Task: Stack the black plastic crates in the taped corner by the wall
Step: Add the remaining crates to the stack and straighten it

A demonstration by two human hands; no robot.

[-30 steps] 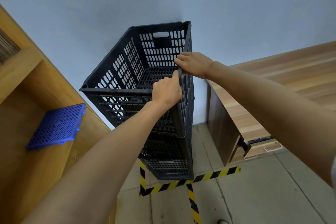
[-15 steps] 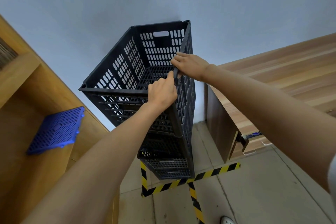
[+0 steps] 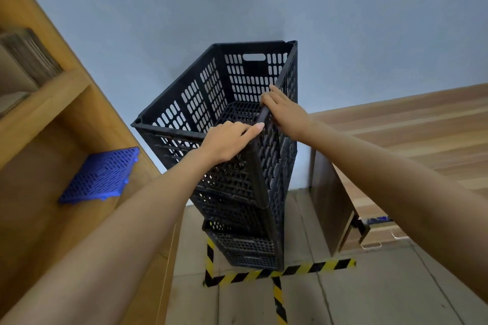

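A tall stack of black perforated plastic crates (image 3: pixel 237 208) stands against the blue wall, inside the yellow-and-black floor tape (image 3: pixel 264 276). The top crate (image 3: pixel 211 92) is open toward me. My left hand (image 3: pixel 227 141) rests on the near right corner of its rim, fingers loosening and thumb extended along the edge. My right hand (image 3: pixel 284 111) lies on the right rim a little farther back, fingers draped over the edge. The lower crates are partly hidden by my left forearm.
A wooden shelf unit (image 3: pixel 52 119) stands close on the left, with a blue plastic grid tile (image 3: pixel 101 175) on one shelf. A wooden desk (image 3: pixel 396 140) with a drawer unit stands right of the stack. Tiled floor lies in front of the tape.
Both hands have eased their grip on the top crate's rim; the fingers have spread and flattened. The view has pulled back slightly, and the stack stays in place.
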